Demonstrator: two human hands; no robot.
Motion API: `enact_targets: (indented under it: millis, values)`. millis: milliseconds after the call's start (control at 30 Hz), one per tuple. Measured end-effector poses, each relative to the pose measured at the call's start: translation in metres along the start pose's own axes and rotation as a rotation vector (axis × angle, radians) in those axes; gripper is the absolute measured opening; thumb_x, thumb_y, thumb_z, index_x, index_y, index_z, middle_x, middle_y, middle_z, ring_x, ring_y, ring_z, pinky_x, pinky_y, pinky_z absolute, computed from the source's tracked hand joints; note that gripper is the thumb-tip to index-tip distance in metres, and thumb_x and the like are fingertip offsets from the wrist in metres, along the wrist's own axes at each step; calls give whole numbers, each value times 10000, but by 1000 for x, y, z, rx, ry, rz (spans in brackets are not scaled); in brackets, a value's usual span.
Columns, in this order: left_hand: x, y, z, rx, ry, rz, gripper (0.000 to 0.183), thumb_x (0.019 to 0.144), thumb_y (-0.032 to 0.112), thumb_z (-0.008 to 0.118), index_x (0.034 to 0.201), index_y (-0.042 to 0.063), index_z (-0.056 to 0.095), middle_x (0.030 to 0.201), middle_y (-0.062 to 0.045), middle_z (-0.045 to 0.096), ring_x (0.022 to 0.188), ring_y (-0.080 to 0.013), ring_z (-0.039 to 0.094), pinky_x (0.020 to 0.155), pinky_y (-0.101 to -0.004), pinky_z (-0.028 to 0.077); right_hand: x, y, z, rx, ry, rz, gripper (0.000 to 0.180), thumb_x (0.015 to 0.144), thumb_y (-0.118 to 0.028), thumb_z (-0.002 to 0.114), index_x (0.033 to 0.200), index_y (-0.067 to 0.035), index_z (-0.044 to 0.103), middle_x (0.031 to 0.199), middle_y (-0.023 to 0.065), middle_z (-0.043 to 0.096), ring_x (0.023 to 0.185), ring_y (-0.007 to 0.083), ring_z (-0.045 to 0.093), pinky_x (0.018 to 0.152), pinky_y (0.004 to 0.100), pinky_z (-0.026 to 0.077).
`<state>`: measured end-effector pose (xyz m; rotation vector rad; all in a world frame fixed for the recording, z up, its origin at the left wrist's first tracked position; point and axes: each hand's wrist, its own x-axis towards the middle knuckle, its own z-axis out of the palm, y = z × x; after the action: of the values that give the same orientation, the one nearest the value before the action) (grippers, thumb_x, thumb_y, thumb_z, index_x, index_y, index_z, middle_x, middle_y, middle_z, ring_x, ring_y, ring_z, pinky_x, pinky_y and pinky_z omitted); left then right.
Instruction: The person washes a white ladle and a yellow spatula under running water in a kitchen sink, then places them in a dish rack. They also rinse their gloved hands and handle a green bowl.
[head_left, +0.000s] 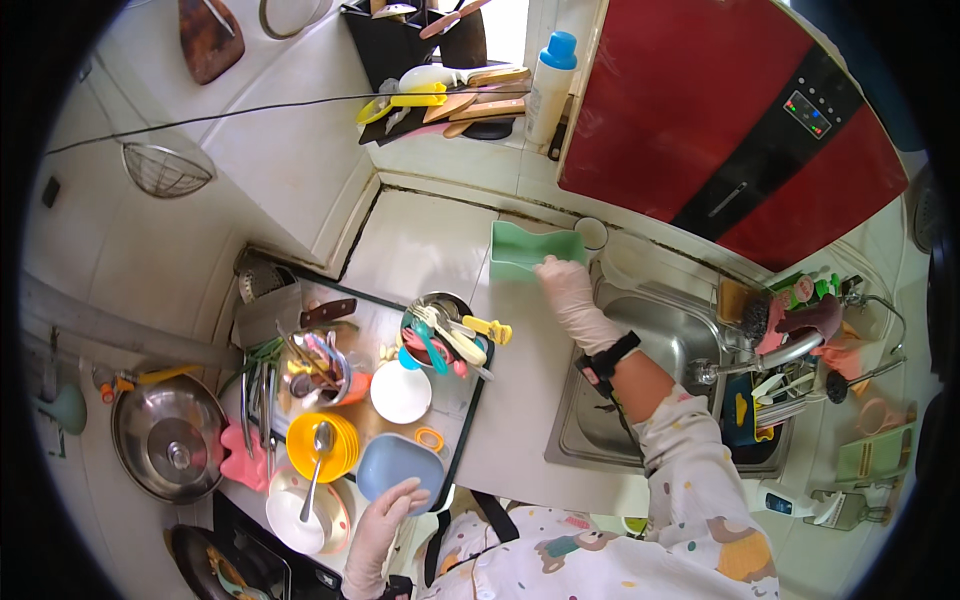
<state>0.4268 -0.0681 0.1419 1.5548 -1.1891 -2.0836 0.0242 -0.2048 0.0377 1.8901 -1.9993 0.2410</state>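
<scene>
My right hand (561, 288), in a thin translucent glove, grips the front right edge of a pale green plastic bin (527, 243). The bin is on the counter by the back wall, left of the sink. My gloved left hand (382, 517) holds nothing, its fingers loosely extended. Its fingertips overlap the near edge of a blue rectangular plastic bowl (397, 469); I cannot tell whether they touch it. Beside that bowl are a stack of yellow bowls (322, 442) with a metal spoon (319, 465) lying across it, an upturned white bowl (401, 392) and orange-handled scissors (430, 439).
A dark-edged board (463, 442) bears a container of colourful cutlery (435, 341), a utensil cup (334, 379) and a cleaver (274, 315). The steel sink (652, 322) is to the right, under a faucet (780, 352). A pan lid (171, 442) stands left. A red cabinet (675, 97) overhangs the back.
</scene>
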Motion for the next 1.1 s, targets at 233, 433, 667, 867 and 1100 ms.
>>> enact_targets:
  millis: [233, 433, 667, 867, 1100]
  values:
    - [-5, -8, -10, -64, 120, -4, 417, 885, 230, 481, 1172, -71, 468, 1041, -170, 589, 984, -215, 565, 917, -314, 403, 33, -1, 51, -84, -47, 56, 49, 683, -89, 537, 646, -93, 570, 590, 63, 548, 533, 210, 600, 467, 318, 455]
    - [-6, -7, -6, -113, 149, 6, 425, 886, 240, 493, 1166, -79, 465, 1026, -176, 593, 962, -222, 578, 899, -311, 423, 50, 2, 74, -145, -99, 51, 25, 681, -89, 544, 675, -93, 569, 593, 51, 581, 522, 196, 604, 447, 312, 453]
    - [-7, -13, -9, -198, 155, 11, 442, 888, 264, 500, 1170, -74, 464, 1023, -168, 596, 950, -218, 584, 893, -317, 432, 51, 10, 76, -62, -131, 190, 73, 744, -102, 522, 705, -94, 583, 675, 90, 568, 591, 244, 615, 491, 363, 482]
    - [-12, -34, -32, -106, 309, -3, 329, 905, 241, 465, 1108, -10, 528, 885, -71, 619, 842, -142, 586, 802, -261, 440, 20, 13, -26, 355, 58, 101, 167, 791, -207, 558, 700, -70, 584, 700, 126, 572, 638, 305, 583, 563, 403, 467]
    - [-3, -66, -45, 30, 437, -279, 364, 846, 346, 540, 926, -10, 540, 761, -79, 606, 675, -132, 583, 651, -239, 466, -64, -61, -124, 719, -576, -122, 248, 797, -290, 581, 771, -51, 645, 724, 147, 603, 686, 296, 592, 643, 365, 478]
